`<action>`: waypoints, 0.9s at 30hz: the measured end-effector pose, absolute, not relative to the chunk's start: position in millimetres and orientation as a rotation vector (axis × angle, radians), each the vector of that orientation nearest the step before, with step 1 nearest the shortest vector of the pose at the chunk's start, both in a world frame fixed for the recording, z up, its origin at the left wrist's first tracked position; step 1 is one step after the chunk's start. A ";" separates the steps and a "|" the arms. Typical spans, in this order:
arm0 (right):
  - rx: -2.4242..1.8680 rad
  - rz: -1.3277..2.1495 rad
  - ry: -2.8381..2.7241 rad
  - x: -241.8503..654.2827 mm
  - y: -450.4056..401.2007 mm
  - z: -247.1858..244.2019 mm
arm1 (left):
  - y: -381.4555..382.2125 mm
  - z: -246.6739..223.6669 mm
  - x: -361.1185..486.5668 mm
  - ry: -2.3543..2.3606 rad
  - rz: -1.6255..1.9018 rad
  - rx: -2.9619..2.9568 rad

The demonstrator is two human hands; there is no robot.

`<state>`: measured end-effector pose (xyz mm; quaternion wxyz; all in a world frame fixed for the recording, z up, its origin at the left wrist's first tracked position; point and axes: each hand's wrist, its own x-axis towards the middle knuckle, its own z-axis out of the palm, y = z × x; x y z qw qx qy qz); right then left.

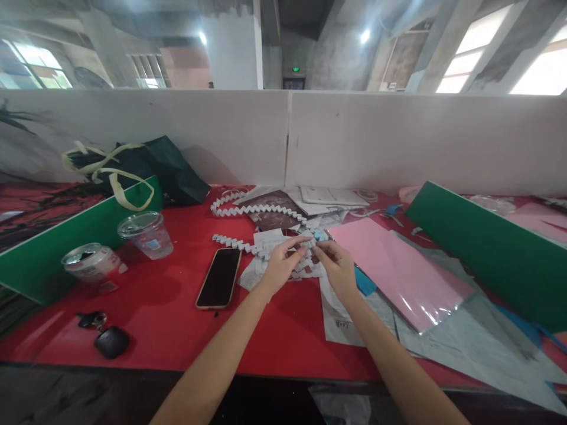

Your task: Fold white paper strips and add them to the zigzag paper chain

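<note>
A white zigzag folded-paper chain [274, 209] curves over the red table and runs up to my hands. My left hand [283, 262] is closed in a pinch at the chain's end, thumb and forefinger together. My right hand [337, 265] pinches the same spot from the other side, its fingertips almost meeting the left ones. Just beyond the fingertips sits a small light-blue piece [319, 235]. Another stretch of chain [234, 242] lies left of my left hand. Loose white paper bits lie under both hands, partly hidden by them.
A phone [219, 278] lies left of my hands. Further left are a plastic cup [148, 235], a can [92, 264] and keys [110, 341]. A pink sheet in a clear sleeve [394, 265] covers papers at right. Green dividers [491, 254] and a dark bag [170, 168] flank the table.
</note>
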<state>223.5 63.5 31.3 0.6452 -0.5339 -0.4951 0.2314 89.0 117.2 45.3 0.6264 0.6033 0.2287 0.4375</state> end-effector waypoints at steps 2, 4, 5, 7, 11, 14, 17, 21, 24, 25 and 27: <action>-1.191 0.539 -1.098 223.2 63.2 31.4 | 116.5 45.6 89.8 0.506 1.009 1.375; -1.183 0.521 -1.120 223.4 62.9 31.5 | 117.4 44.6 90.4 0.483 1.006 1.370; -1.191 0.502 -1.151 223.7 62.8 31.5 | 118.0 43.8 90.6 0.479 1.008 1.373; -1.213 0.464 -1.212 224.1 63.1 31.3 | 118.8 42.3 90.7 0.501 1.008 1.383; -1.208 0.427 -1.241 224.4 64.5 30.0 | 114.2 43.0 90.1 0.589 1.112 1.526; -1.215 0.395 -1.255 225.0 65.1 28.4 | 108.8 45.6 89.5 0.608 1.247 1.623; -1.225 0.372 -1.290 225.4 65.3 26.9 | 108.6 46.4 89.2 0.601 1.272 1.613; -1.233 0.356 -1.347 223.5 65.3 26.2 | 115.5 45.3 88.1 0.670 1.184 1.470; -1.245 0.360 -1.361 221.6 65.5 26.4 | 119.6 45.9 85.7 0.734 1.078 1.377; -1.246 0.360 -1.364 221.2 65.5 26.6 | 120.3 46.1 84.9 0.732 1.055 1.357; -1.244 0.356 -1.379 220.7 65.6 27.2 | 121.5 45.9 83.6 0.696 1.015 1.299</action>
